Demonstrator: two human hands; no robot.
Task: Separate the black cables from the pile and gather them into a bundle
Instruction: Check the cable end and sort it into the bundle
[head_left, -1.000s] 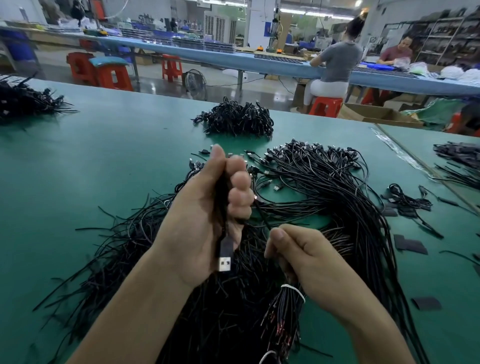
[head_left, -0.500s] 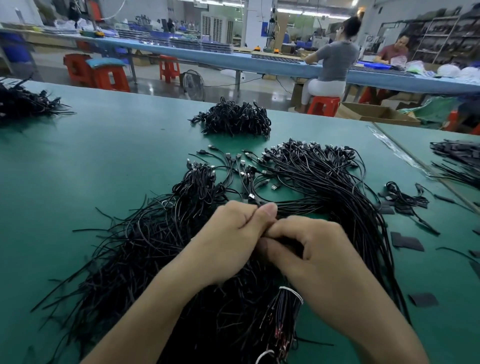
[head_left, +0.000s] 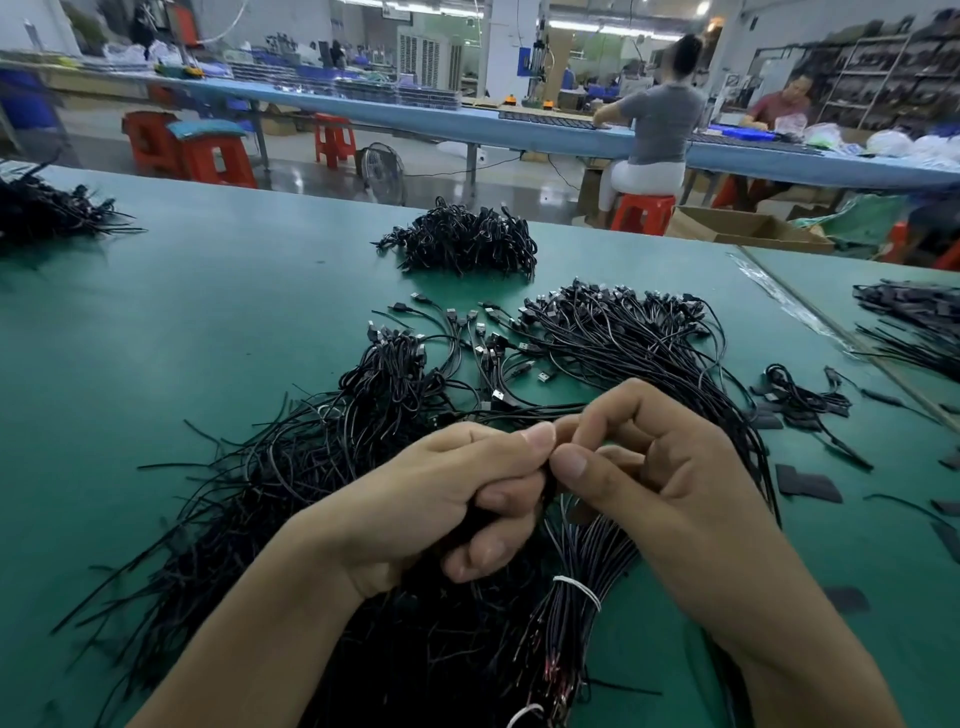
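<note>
At the centre of the head view, the left hand (head_left: 457, 499) curls its fingers round a small sheaf of black cables (head_left: 546, 487), thumb pressed down on top. This closed hold appears to serve as the collecting point, so that strands already picked out cannot slip back. Just beside it at 3 o'clock and touching it, the right hand (head_left: 665, 483) pinches thumb against forefinger at the end of the sheaf. A single strand (head_left: 519, 413) runs in from 10 o'clock toward those fingers. The pinch probably feeds or aligns one more cable into the left hand's hold.

Both hands hover over the pile (head_left: 291, 467), which spreads across the green table (head_left: 182, 322) from 12 o'clock round to 7 o'clock of the hands. Its cables are thin, matt black and tangled, with cut ends splaying outward at 8 o'clock. A fan of cables at 1 o'clock carries small plugs (head_left: 543, 375), some with metal tips. Such limp, interlaced strands likely drag their neighbours when pulled.

At 6 o'clock lies a tied bundle (head_left: 571, 623), cinched by a white band (head_left: 576, 590), with reddish wire ends showing below. Farther off, a compact heap (head_left: 462, 244) sits at 12 o'clock. Flat dark patches (head_left: 808, 483) lie at 3 o'clock, well apart from the hands.
</note>
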